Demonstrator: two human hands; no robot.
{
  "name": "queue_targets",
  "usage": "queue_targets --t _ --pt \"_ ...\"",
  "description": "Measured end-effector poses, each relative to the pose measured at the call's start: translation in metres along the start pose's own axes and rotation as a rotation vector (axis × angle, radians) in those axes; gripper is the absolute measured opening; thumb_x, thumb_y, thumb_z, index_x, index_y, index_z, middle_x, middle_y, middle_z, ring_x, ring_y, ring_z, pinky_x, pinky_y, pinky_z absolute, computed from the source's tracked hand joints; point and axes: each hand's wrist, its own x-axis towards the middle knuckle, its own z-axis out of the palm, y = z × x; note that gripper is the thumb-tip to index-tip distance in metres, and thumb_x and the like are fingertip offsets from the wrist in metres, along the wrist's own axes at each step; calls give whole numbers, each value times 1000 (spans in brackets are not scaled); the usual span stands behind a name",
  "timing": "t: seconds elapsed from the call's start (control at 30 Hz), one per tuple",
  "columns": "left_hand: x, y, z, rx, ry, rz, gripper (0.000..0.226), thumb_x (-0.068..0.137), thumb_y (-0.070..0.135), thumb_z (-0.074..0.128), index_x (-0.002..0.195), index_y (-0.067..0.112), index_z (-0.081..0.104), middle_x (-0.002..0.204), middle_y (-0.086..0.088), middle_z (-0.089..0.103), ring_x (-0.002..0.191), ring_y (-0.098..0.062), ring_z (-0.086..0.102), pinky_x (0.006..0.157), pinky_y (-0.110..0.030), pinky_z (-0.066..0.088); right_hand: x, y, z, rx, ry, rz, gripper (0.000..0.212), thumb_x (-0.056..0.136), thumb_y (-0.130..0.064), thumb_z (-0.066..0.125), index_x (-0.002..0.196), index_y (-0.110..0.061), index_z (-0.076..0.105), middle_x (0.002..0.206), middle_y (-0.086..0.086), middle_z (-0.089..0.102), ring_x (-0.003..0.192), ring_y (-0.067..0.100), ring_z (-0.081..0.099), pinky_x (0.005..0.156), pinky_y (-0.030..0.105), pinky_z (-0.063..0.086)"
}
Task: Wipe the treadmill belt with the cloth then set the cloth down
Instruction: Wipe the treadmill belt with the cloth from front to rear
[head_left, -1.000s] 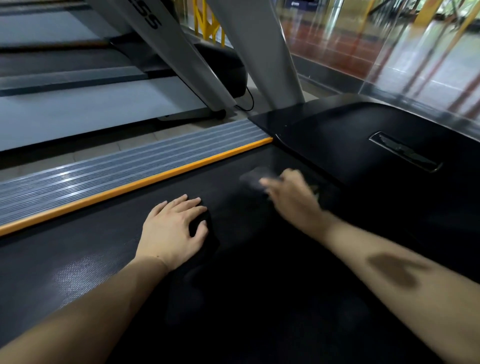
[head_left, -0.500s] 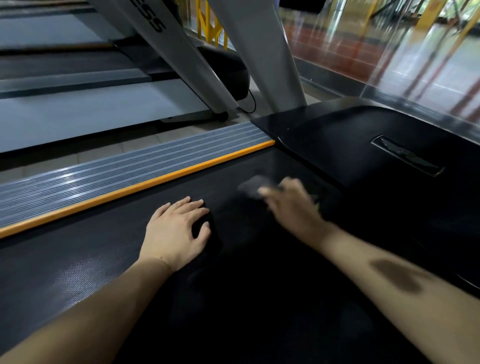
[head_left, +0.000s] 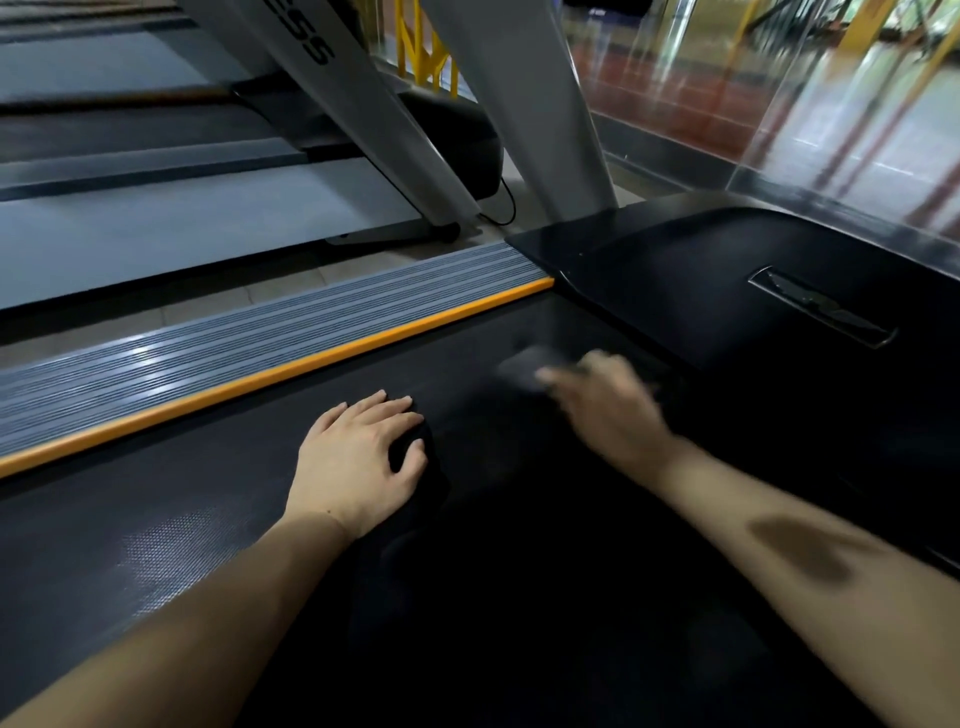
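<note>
Head view showing right hand (head_left: 613, 410) blurred, gripping grey cloth (head_left: 524, 366) near front end of belt (head_left: 218, 499), grip unclear; left hand (head_left: 358, 457) pressing flat. Looking soft, light, limp; bunching easily, best grasped mid-fold.

The treadmill belt (head_left: 208, 519) is dark grey with a tiny dotted weave. Beside it runs an orange strip (head_left: 270, 376) — then a grey side rail (head_left: 208, 348) with thin stripes. The cloth (head_left: 524, 366) looks grey and blurry. The motor cover (head_left: 701, 291) is shiny black.
</note>
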Motion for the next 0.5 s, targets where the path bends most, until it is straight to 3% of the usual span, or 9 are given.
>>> queue_targets --t 0.07,0.13,0.23,0.33,0.43,0.5 --pt "1 1 0 2 -9 -2 54 89 58 32 124 39 69 142 20 58 144 -4 40 121 -41 29 16 47 0 -69 72 258 28 91 -25 62 118 -28 72 96 16 59 82 40 57 78 42 52" --pt "1 0 1 -7 -4 1 53 89 57 33 123 39 69 141 20 59 144 -5 40 121 -42 29 17 51 0 -81 119 406 27 90 -24 65 115 -24 73 95 19 59 81 41 55 79 44 50" --pt "1 -1 1 -25 3 3 53 89 57 33 122 39 69 140 19 60 143 -5 41 120 -42 29 -5 -6 -2 -13 186 262 26 79 -21 76 105 -24 75 83 15 61 73 37 55 70 41 51" --pt "2 -2 -1 -26 -4 22 50 90 56 34 123 39 69 140 20 60 143 -5 41 120 -42 29 -33 -61 -6 172 86 -17 28 85 -30 66 112 -31 72 92 12 60 81 35 53 78 38 49" --pt "-1 -2 -3 -29 8 59 48 91 53 37 122 37 70 137 19 62 140 -6 43 117 -40 29 -27 -29 -2 141 55 -111 29 89 -29 62 116 -31 71 91 12 59 78 35 56 76 38 50" --pt "1 -2 -5 -48 22 79 46 91 51 39 120 36 71 133 19 64 136 -6 46 115 -37 28 -9 24 3 36 146 55 26 89 -24 64 114 -27 74 89 14 60 74 37 58 73 39 52"
